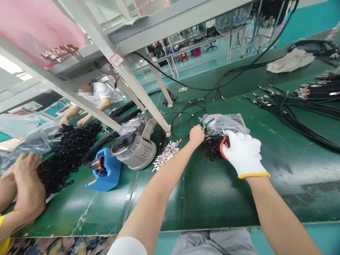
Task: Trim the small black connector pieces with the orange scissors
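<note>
My left hand (197, 136), bare, is closed on a dark green piece (209, 123) whose two thin prongs stick out to the right; its kind is unclear. My right hand (243, 152) wears a white knit glove with a yellow cuff. It grips red-handled pliers (223, 148), their tip pointing up and left near the lower prong. Beneath and between both hands lies a heap of small black sleeve-like parts (211, 148). Just behind them is a clear plastic bag (225, 123), its contents hard to see. Left of my left forearm small silver metal parts (167, 154) are spread out.
A grey machine (138, 152) and a blue tape dispenser (108, 173) stand left. Black cable bundles (294, 120) lie right. White shelf posts (143, 99) rise from the green table (212, 198). A co-worker's hands (26, 170) and another person (103, 95) are beside black parts (69, 152).
</note>
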The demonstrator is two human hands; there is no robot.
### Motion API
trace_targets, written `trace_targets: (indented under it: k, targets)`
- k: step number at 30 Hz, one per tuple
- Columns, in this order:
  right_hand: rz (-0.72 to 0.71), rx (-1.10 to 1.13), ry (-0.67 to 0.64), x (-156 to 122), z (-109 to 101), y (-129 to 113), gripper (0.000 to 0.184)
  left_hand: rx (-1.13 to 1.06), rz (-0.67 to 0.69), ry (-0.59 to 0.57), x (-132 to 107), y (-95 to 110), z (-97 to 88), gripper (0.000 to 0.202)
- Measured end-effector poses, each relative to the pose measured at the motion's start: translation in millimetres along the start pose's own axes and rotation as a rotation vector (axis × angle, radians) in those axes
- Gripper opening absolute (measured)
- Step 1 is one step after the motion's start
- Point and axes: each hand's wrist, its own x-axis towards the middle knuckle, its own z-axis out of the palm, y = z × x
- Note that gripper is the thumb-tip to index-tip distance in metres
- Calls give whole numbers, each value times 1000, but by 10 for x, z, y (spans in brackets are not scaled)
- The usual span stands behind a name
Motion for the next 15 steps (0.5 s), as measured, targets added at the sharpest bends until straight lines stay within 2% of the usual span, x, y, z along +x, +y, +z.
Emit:
trace_targets:
  k: [2,5,9,12,15]
  targets:
    - [-16,6,26,-5,18,-10,44,-7,34,4,-10,-60,-127,16]
    - [-22,26,57,-12,18,-19,45,-10,64,19,-65,-240,-425,18]
    - [-23,73,60,-12,-9,-27,47,10,-34,-1,-87,-553,-788,19]
    - [-9,121,103,1,-31,-21,48,39,-177,-57,-21,-680,-845,19]
    - [21,254,177,29,-56,9,48,48,-304,-112,81,-639,-731,23]
